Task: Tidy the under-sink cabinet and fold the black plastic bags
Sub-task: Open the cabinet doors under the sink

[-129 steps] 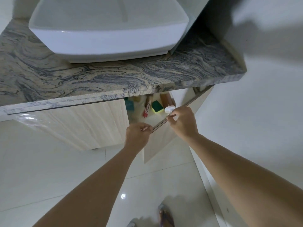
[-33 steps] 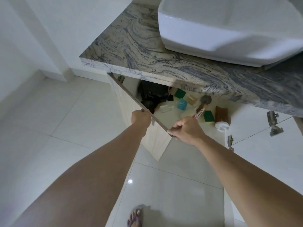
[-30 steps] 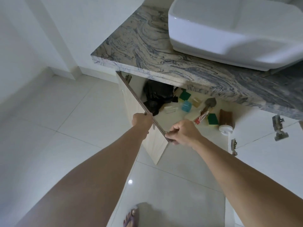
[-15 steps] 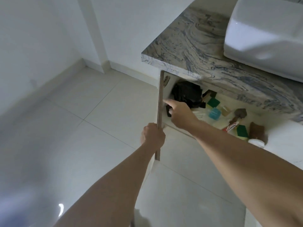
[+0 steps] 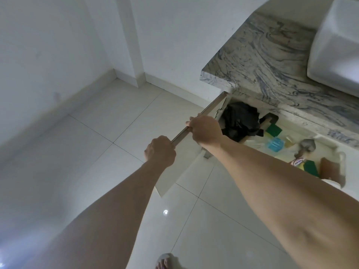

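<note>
White ceramic basin [image 5: 336, 55] is cropped at right edge; right forearm hides brown bottle [image 5: 330, 169] base; small cabinet items blurred.

Black bags [image 5: 240, 123], grey-veined marble counter [image 5: 272, 61], white basin [image 5: 338, 49].

Right hand [image 5: 206, 130] back from the cabinet inside onto the top edge of the left cabinet door [image 5: 186, 162], door swung wider open, black plastic bags [image 5: 240, 121] more exposed

Bare forearms, no sleeves, sandal [image 5: 165, 259] on one foot
</note>
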Motion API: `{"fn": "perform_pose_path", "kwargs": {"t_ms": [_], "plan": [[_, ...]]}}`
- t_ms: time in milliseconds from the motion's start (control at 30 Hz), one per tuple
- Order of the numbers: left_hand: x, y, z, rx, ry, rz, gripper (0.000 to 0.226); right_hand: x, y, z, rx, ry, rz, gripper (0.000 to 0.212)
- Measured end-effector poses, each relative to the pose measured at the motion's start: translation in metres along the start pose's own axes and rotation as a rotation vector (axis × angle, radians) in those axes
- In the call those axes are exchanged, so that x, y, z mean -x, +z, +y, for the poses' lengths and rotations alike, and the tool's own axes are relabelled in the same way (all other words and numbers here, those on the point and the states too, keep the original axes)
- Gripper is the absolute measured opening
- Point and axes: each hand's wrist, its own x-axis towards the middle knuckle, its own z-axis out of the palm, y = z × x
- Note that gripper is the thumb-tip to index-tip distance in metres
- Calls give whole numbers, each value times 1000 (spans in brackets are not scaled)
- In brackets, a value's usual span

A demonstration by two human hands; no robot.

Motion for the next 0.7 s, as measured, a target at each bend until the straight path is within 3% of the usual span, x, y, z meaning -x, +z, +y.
{"fn": "perform_pose_path", "kwargs": {"t_ms": [200,300,467,567,700], "plan": [[5,-2,2,-63,54,-16,13,1,-7,5,-26,-25,-56,28],[10,2,9,-147,148,69,12,8,-21,13,-78,-38,-84,34],[4,16,31,-248,656,270,37,35,-36,55,-201,127,-103,38],[6,23,62,-326,886,148,35,58,-39,96,-243,279,-133,34],[13,44,115,-481,859,-134,43,101,-43,155,-233,404,-128,37]]}}
